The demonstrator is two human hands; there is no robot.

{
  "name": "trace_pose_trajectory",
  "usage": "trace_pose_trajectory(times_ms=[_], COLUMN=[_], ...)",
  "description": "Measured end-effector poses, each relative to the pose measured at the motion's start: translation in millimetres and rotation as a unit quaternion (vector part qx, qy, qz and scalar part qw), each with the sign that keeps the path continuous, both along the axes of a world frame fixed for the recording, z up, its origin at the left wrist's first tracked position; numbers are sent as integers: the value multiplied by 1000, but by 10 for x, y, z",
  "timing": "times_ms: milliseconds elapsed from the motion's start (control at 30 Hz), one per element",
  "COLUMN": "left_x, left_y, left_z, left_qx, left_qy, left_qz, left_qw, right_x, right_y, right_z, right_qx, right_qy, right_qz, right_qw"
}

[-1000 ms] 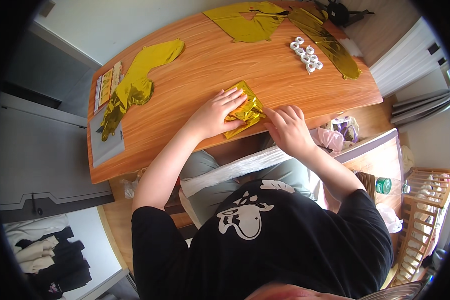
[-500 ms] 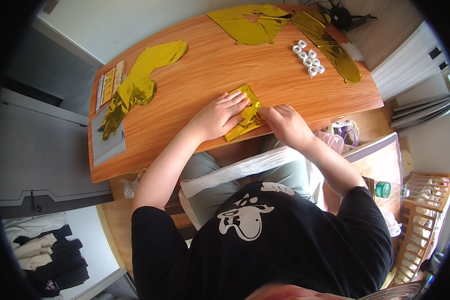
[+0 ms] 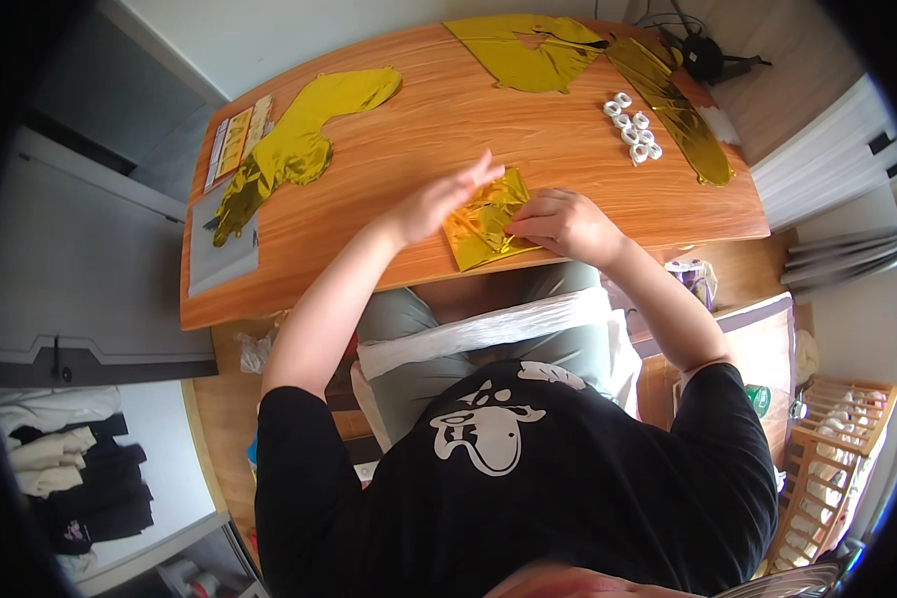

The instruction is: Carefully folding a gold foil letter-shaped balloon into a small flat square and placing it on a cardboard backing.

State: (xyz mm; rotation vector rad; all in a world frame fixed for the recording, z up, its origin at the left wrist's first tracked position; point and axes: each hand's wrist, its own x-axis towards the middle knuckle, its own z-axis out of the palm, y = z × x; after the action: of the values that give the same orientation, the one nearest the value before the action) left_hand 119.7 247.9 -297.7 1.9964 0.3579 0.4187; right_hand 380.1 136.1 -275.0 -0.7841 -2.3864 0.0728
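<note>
A folded gold foil balloon (image 3: pixel 480 237) lies creased and shiny at the table's near edge, in front of my body. Over its left side my left hand (image 3: pixel 437 206) is raised with fingers stretched out, slightly blurred, holding nothing. My right hand (image 3: pixel 574 229) pinches the foil at its right side, thumb and fingers pressed together. More flat gold foil balloons are spread around: a curved one (image 3: pixel 354 95) at the left, a wide one (image 3: pixel 518 62) with a hole at the far side, and a long strip-shaped one (image 3: pixel 683 125) at the far right.
Several small white ribbon rolls (image 3: pixel 630 128) sit on the wooden table (image 3: pixel 389 164) at the right. At its left end lie a printed card (image 3: pixel 234 140) and a grey plastic sheet (image 3: pixel 219 261). A black stand-like device (image 3: pixel 703 58) is at the far right corner. White cloth (image 3: pixel 488 329) crosses my lap.
My left hand has lifted off the folded foil and its fingers have straightened. My right hand still grips the foil, which now lies spread wider. The view has shifted slightly.
</note>
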Motion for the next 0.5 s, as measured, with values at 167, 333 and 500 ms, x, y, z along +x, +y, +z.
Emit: trace_pose_trajectory(times_ms=[167, 333, 500], left_x=[-138, -243, -515], left_y=[70, -428, -517], left_z=[151, 405, 237], left_qx=[-178, 114, 332], left_qy=[-164, 62, 27], left_qz=[59, 146, 297], left_qw=[969, 981, 895], right_x=[-34, -62, -118], right_y=[-19, -67, -65], right_z=[-44, -37, 7], right_qx=[-26, -26, -5], right_qy=[-9, -1, -29], right_qz=[-43, -72, -65], right_qw=[999, 997, 997])
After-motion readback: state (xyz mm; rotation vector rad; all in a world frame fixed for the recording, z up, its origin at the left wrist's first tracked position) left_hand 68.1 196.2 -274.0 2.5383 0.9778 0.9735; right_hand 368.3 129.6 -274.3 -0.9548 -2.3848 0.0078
